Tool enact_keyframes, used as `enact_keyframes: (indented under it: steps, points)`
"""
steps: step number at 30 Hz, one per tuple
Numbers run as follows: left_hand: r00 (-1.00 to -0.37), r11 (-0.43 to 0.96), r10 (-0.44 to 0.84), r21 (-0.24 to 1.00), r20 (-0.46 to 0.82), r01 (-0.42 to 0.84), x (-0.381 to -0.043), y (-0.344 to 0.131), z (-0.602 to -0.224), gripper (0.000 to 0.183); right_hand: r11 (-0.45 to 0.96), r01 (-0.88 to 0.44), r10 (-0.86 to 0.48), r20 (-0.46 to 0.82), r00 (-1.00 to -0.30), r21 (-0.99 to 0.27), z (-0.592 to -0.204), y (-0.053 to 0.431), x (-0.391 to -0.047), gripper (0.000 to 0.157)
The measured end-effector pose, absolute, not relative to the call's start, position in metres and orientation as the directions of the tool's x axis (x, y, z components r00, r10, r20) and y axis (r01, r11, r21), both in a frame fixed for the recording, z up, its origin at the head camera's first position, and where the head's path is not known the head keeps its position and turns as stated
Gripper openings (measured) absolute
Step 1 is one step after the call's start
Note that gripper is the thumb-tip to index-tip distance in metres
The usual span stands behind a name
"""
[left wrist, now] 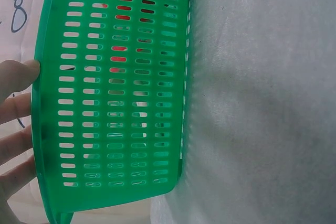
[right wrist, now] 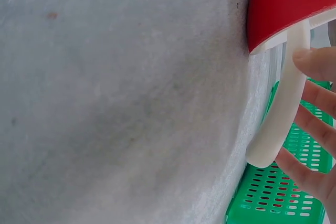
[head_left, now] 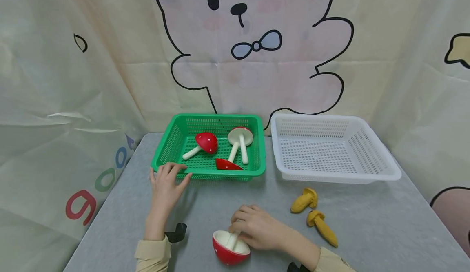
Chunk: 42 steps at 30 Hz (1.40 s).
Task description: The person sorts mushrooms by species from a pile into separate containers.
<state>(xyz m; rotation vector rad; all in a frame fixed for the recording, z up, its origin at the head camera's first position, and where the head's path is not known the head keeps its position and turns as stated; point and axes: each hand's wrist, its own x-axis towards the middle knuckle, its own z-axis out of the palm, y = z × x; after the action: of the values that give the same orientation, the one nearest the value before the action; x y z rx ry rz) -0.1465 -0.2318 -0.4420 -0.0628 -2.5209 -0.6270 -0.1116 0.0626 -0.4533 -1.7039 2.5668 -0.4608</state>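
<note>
A toy mushroom [head_left: 230, 252] with a white-spotted red cap and a white stem rests cap down on the grey table. My right hand [head_left: 257, 227] holds its stem; in the right wrist view the thumb lies on one side of the stem [right wrist: 283, 103], the fingers behind it. My left hand [head_left: 167, 184] is at the near left corner of the green basket [head_left: 258, 149], thumb outside the rim and fingers over it. In the left wrist view the fingertips are hidden behind the rim. Inside the basket lie a red mushroom [head_left: 206, 142] and two more red-capped ones [head_left: 240, 136].
To the right of the green basket stands a white basket [head_left: 378, 174]. Two yellow-brown mushrooms [head_left: 304, 201] lie on the table [head_left: 367, 223] in front of it. A printed cloth [head_left: 293, 88] hangs behind and at both sides.
</note>
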Motion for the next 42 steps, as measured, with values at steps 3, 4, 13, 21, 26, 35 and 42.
enact_keyframes:
  steps: [3,4,13,21,26,35,42]
  points:
    - [-0.853,0.89,-0.081,0.422,0.516,0.172,-0.146,-0.232,-0.442,0.026,0.359,-0.899,-0.904,0.147,-0.401,-0.249,-0.455,0.063,-0.111,0.023]
    - [-0.852,0.89,-0.08,0.423,0.518,0.173,-0.146,-0.232,-0.442,0.026,0.357,-0.901,-0.904,0.153,-0.4,-0.245,-0.456,0.063,-0.111,0.022]
    - [-0.846,0.886,-0.078,0.425,0.527,0.183,-0.146,-0.232,-0.443,0.026,0.377,-0.89,-0.892,0.159,-0.424,-0.258,-0.457,0.064,-0.111,0.022]
    - [-0.844,0.888,-0.073,0.421,0.531,0.187,-0.146,-0.232,-0.443,0.026,0.416,-0.866,-0.877,0.13,-0.463,-0.276,-0.456,0.064,-0.11,0.023]
    - [-0.848,0.886,-0.078,0.427,0.525,0.182,-0.146,-0.232,-0.443,0.027,0.418,-0.869,-0.874,0.145,-0.464,-0.265,-0.454,0.066,-0.11,0.023]
    - [-0.848,0.891,-0.079,0.419,0.524,0.176,-0.146,-0.231,-0.442,0.027,0.429,-0.873,-0.867,0.166,-0.469,-0.231,-0.451,0.069,-0.114,0.023]
    - [-0.84,0.892,-0.077,0.414,0.538,0.182,-0.146,-0.23,-0.443,0.025,0.434,-0.864,-0.851,0.2,-0.486,-0.255,-0.446,0.071,-0.119,0.021]
